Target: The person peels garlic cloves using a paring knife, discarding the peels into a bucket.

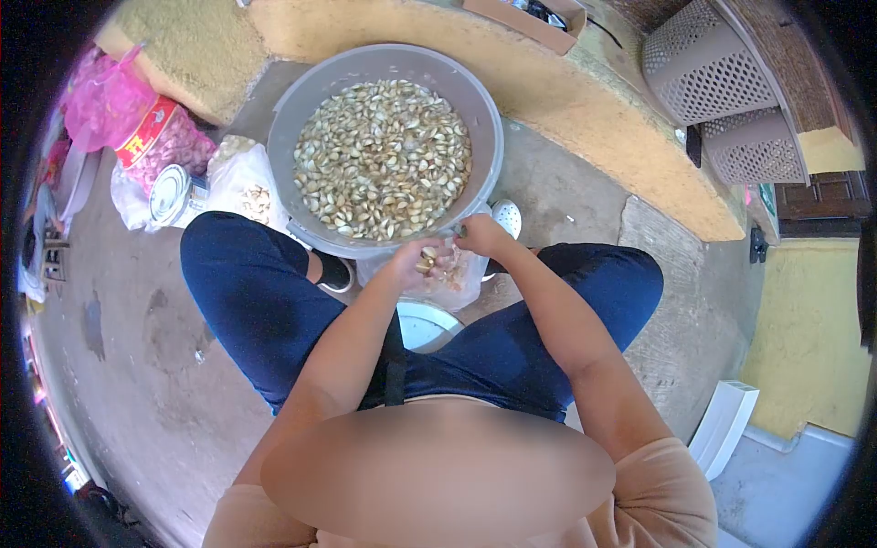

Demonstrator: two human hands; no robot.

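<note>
A large grey tub point(489, 105) stands before my knees, full of pale and brownish pieces that look like garlic cloves point(379, 155), seemingly in water. My left hand point(413, 265), near the tub's front rim, is curled around a few yellow-brown cloves point(427, 263). Close beside it, my right hand point(482, 236) is closed in a pinch, with something small and dark at the fingertips that I cannot make out. Below both hands lies a clear plastic bag point(464, 290) with reddish-brown scraps, probably peels.
Left of the tub are a pink net bag of bulbs point(178, 151), a lidded can point(169, 196) and a white plastic bag point(242, 178). A low yellow wall point(585, 119) curves behind. Grey perforated crates point(713, 73) stand at the upper right. A white box point(724, 427) lies at the lower right.
</note>
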